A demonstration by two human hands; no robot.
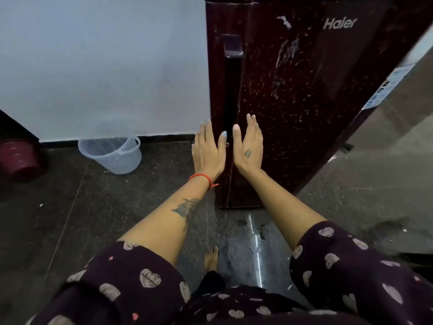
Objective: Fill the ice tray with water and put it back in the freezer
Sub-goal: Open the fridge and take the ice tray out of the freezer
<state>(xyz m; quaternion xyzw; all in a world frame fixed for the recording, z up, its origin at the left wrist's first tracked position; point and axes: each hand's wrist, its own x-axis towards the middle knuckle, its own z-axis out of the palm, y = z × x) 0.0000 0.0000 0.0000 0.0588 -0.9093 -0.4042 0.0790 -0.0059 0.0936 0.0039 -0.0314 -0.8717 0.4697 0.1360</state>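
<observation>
Left hand [207,151] flat, fingers straight and together, thumb apart, holding nothing, raised in front of the fridge [304,90] at its door edge. Right hand [248,146] just beside it at 3 o'clock, likewise flat with fingers extended, empty, palm toward the door face; contact with the door cannot be told. Red thread bracelet [201,177] at the left wrist, dark patterned sleeves toward 6 o'clock.

Outward from the hands: dark maroon door shut, its recessed handle [233,46] up at 12 o'clock from the left hand, running vertically down the door's left edge. Clear plastic bucket [112,151] on the floor at 9 o'clock, tipped against the pale wall [93,55]; a dark red tub [18,158] farther out the same way. Dark stone floor [117,207] below, with wet-looking marks at 6 o'clock near a bare foot [210,258].

Ice tray nowhere in view: presumably inside the closed freezer compartment, so its heading and long axis cannot be told.

Judged from this: either the very start, before the tray is fetched, or the very end, door pushed closed; not possible to say which. If the start, next move calls for a reach up to the handle, fingers curled into the recess, and a pull outward to swing the door open.
</observation>
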